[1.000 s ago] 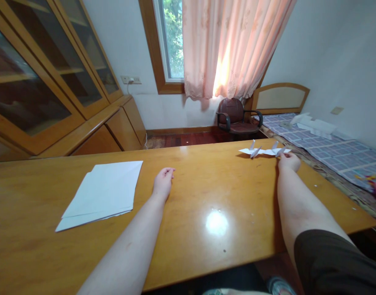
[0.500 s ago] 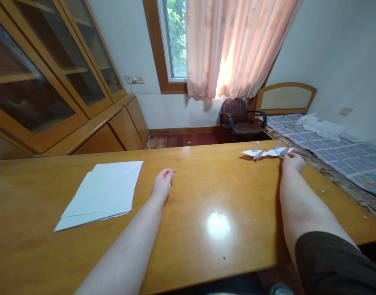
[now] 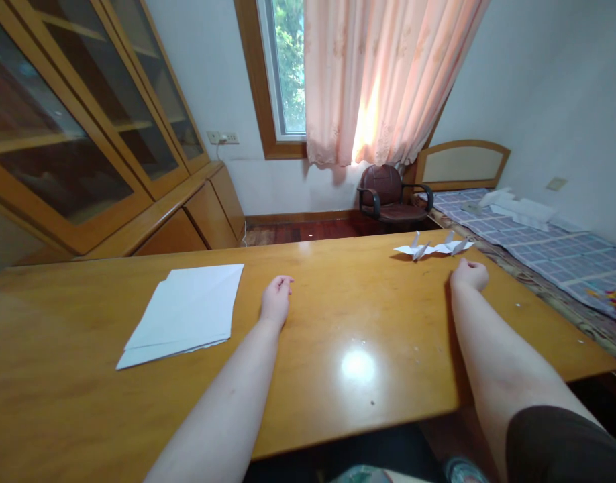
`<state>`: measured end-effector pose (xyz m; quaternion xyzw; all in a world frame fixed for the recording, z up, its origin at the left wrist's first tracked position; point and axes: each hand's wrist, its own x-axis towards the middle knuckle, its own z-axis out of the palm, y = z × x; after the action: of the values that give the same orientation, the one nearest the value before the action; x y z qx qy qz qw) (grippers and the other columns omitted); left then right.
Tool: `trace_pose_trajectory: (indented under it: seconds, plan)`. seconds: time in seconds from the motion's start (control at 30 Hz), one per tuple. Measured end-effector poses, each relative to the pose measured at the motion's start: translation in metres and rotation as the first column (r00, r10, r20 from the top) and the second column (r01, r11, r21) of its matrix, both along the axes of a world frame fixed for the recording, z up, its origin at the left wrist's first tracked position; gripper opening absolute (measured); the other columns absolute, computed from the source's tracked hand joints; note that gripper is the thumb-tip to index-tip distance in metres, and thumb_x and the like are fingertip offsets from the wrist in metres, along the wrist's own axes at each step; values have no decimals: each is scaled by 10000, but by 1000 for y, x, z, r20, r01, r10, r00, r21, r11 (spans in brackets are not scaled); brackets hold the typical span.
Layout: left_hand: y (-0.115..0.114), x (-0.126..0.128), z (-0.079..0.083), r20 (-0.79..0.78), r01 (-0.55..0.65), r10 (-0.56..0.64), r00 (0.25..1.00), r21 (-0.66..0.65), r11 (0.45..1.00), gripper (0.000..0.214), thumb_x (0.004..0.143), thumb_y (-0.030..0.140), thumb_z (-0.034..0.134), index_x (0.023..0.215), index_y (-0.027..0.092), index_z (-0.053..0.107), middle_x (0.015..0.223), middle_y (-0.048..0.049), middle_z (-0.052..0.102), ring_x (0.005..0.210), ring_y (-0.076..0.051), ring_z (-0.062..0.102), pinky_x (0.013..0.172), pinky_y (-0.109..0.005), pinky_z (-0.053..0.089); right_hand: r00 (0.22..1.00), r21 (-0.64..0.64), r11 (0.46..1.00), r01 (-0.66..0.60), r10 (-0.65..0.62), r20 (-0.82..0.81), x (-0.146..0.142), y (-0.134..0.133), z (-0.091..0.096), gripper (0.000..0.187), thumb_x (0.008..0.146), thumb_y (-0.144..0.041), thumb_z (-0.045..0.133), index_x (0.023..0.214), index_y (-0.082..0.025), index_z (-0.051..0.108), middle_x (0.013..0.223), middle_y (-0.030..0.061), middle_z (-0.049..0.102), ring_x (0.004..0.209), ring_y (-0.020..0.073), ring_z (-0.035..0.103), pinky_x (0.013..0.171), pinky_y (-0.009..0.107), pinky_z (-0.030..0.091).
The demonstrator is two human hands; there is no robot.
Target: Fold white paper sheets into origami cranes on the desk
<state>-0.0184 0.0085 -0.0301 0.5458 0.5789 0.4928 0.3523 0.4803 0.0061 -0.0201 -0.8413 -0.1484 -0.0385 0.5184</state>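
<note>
Two white origami paper cranes (image 3: 433, 248) stand side by side near the far edge of the wooden table (image 3: 56, 349). My right hand (image 3: 469, 275) rests just below them in a loose fist, close to the nearer crane but apart from it, holding nothing. My left hand (image 3: 276, 300) lies on the table with its fingers curled, holding nothing. A stack of white paper sheets (image 3: 184, 316) lies to the left of that hand, not touching it.
A glass-fronted wooden cabinet (image 3: 76, 114) stands along the left wall. Beyond the table are a dark leather chair (image 3: 388, 194) and a curtained window (image 3: 378, 80). To the right is a bed (image 3: 554, 251) with a checked cover, with white papers (image 3: 519, 208) on it.
My right hand has let go of the crane's wing and drawn back towards me. The cranes and paper stack stay in place on the table, while the view has shifted slightly.
</note>
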Motion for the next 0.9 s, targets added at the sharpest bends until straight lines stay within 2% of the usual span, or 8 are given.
trace_pose_trajectory:
  seconds: [0.17, 0.3, 0.43, 0.5, 0.57, 0.67, 0.73, 0.9]
  plan:
    - [-14, 5, 22, -416, 107, -50, 908, 115, 988, 257, 878, 346, 418, 836, 205, 628, 730, -28, 630, 706, -177, 583, 637, -263, 399, 941, 111, 934, -339, 337, 38, -100, -6, -6, 234, 752, -398, 559, 721, -167, 583, 669, 22, 588, 644, 169, 517, 656, 297, 414]
    - [-11, -13, 42, -693, 58, 7, 721, 70, 996, 255, 870, 300, 433, 885, 189, 662, 884, -106, 675, 844, -239, 612, 728, -315, 432, 637, 57, 634, -771, 769, 56, -187, -19, -8, 297, 757, -459, 561, 715, -168, 600, 648, 8, 588, 618, 157, 516, 621, 278, 407]
    - [-10, -69, 48, -854, -109, 132, 504, 89, 990, 365, 858, 335, 457, 1123, 160, 636, 1189, -173, 599, 1105, -315, 544, 930, -415, 403, 391, -166, 390, -906, 920, 27, -227, -31, -13, 260, 802, -409, 523, 801, -176, 641, 746, 35, 651, 692, 179, 579, 673, 297, 442]
    - [-14, -101, 43, -918, -184, 121, 378, 53, 981, 482, 825, 388, 508, 1237, 147, 579, 1402, -201, 432, 1272, -371, 404, 1016, -485, 329, 353, -312, 373, -874, 928, 122, -232, -35, -15, 256, 813, -386, 518, 838, -172, 656, 823, 67, 667, 782, 204, 598, 748, 326, 453]
    - [-19, -126, 34, -941, -239, 44, 337, -40, 970, 622, 809, 484, 515, 1334, 150, 501, 1502, -207, 284, 1369, -405, 248, 1069, -557, 224, 276, -440, 351, -826, 934, 226, -234, -36, -15, 296, 819, -394, 528, 947, -167, 668, 984, 106, 671, 948, 236, 593, 872, 361, 431]
    - [-26, -148, 18, -923, -311, -53, 381, -182, 933, 780, 792, 623, 451, 1441, 200, 362, 1557, -190, 139, 1400, -448, 115, 1037, -671, 147, 164, -581, 284, -763, 954, 250, -238, -35, -14, 489, 808, -486, 559, 1177, -169, 613, 1277, 140, 572, 1201, 280, 489, 1027, 402, 332]
    - [-30, -152, 10, -889, -296, -125, 439, -275, 915, 839, 797, 686, 372, 1479, 208, 276, 1554, -208, 120, 1397, -459, 114, 1010, -702, 153, 179, -628, 271, -730, 962, 207, -240, -34, -15, 610, 803, -550, 550, 1265, -153, 561, 1372, 158, 498, 1281, 299, 422, 1068, 422, 287]
    - [-37, -148, 5, -894, -291, -139, 425, -280, 915, 886, 792, 740, 294, 1498, 211, 208, 1555, -213, 95, 1407, -449, 71, 995, -733, 102, 214, -644, 257, -721, 966, 145, -241, -31, -16, 685, 804, -606, 522, 1320, -155, 525, 1420, 152, 453, 1326, 299, 378, 1096, 428, 251]
